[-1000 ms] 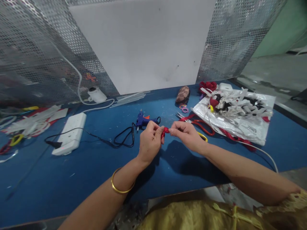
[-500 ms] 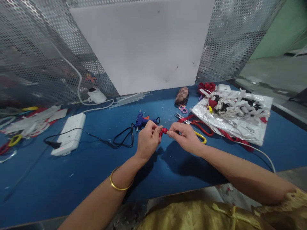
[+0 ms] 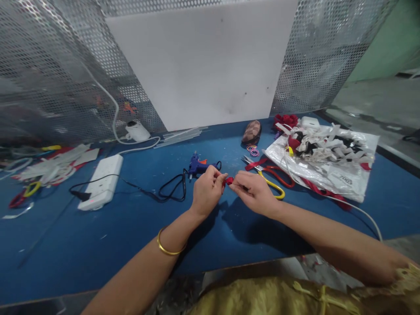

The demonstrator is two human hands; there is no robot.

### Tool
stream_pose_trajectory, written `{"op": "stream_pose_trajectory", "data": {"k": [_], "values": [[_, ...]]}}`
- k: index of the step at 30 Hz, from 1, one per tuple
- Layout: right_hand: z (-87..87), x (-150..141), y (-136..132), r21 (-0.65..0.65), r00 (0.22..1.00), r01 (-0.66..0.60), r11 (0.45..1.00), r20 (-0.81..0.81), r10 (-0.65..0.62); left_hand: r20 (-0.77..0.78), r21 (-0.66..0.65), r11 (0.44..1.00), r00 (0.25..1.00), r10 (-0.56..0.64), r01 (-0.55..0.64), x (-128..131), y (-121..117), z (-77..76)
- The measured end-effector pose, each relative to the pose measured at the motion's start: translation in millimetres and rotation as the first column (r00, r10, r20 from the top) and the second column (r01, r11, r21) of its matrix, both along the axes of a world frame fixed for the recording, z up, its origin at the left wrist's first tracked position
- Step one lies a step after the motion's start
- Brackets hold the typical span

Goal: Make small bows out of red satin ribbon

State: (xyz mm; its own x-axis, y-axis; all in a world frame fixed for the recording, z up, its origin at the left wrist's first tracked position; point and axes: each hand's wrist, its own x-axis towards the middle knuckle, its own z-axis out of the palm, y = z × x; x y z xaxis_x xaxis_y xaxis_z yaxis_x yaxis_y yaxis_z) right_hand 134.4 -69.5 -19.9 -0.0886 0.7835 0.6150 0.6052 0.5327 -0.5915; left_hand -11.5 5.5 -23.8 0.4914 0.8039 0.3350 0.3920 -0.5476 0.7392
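Observation:
My left hand (image 3: pixel 206 192) and my right hand (image 3: pixel 254 191) meet above the blue table (image 3: pixel 124 227), fingers pinched together on a small red ribbon piece (image 3: pixel 229 180) held between them. Most of the ribbon is hidden by my fingertips. A gold bangle (image 3: pixel 167 247) circles my left wrist. Just behind my left hand lies a blue glue gun (image 3: pixel 198 166) with a black cord (image 3: pixel 170 192). Scissors with red and yellow handles (image 3: pixel 271 177) lie right behind my right hand.
A white power strip (image 3: pixel 103 180) sits at the left, with ribbon scraps and small scissors (image 3: pixel 26 192) beyond it. A plastic bag of white, black and red ribbon bows (image 3: pixel 324 153) lies at the right. Glue sticks (image 3: pixel 180 134), a checkered pouch (image 3: pixel 251 131) and hair ties (image 3: pixel 252 151) sit at the back.
Both hands stayed together on the red ribbon piece, shifting their fingers slightly on it. The view has drifted a little.

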Motion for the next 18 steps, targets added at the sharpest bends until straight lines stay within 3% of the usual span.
{"op": "stream_pose_trajectory", "data": {"k": [7, 11, 16, 18], "values": [[-7.2, 0.2, 3.1, -0.023, 0.997, 0.01, 1.0, 0.082, -0.008, -0.057, 0.027, 1.0, 0.998, 0.011, -0.01, 0.8, 5.0, -6.0], [-9.2, 2.8, 5.0, -0.053, 0.995, 0.03, 0.998, 0.094, -0.025, 0.031, -0.054, 0.998, 0.999, -0.024, 0.025, -0.4, 6.2, -2.7], [-6.9, 13.8, 14.1, -0.222, 0.955, 0.241, 0.945, -0.121, -0.272, 0.249, -0.181, 0.977, 0.966, -0.068, 0.115, -1.7, 6.0, 4.8], [-7.0, 17.4, 18.7, -0.356, 0.906, 0.189, 0.915, -0.297, -0.303, 0.276, -0.201, 0.97, 0.958, -0.079, 0.139, -1.0, 4.4, 5.3]]}}
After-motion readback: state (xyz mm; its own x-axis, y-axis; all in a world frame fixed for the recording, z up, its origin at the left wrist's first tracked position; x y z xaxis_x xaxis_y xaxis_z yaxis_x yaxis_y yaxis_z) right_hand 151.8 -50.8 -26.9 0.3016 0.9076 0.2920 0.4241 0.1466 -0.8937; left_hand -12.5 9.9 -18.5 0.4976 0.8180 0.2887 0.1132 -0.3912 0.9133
